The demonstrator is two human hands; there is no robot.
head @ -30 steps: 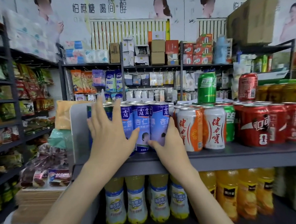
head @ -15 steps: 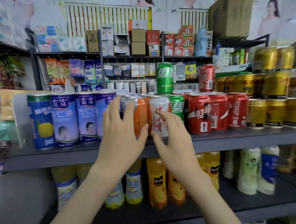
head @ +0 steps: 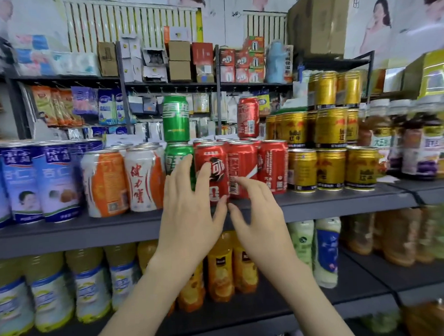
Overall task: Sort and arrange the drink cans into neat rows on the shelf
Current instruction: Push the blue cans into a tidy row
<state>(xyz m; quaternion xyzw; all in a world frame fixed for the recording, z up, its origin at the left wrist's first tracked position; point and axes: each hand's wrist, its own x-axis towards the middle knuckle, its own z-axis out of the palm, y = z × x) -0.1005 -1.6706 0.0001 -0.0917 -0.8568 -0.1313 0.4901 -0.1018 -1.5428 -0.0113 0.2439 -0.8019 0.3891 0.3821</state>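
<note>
Cans stand in rows on the grey shelf (head: pixel 321 200): blue cans (head: pixel 52 178) at the left, then orange-and-white cans (head: pixel 141 178), a green can (head: pixel 176 157), red cola cans (head: pixel 244 166) and gold cans (head: pixel 330 169). A second green can (head: pixel 175 121) and a second red can (head: pixel 248 117) stand on top of the rows. My left hand (head: pixel 189 211) lies flat, fingers spread, against the green can and the leftmost red can (head: pixel 214 168). My right hand (head: pixel 257 212) is open just below the red cans, its fingertips at the middle red can's base.
More gold cans (head: pixel 325 88) are stacked two and three high at the right, with bottles (head: pixel 420 150) beyond them. Bottled drinks (head: pixel 219 272) fill the shelf below. Behind stands another rack with boxes (head: pixel 180 58) and hanging packets.
Both hands have moved right along the shelf, from the blue cans past the orange-and-white cans to the green and red cans. My view has shifted right with them.
</note>
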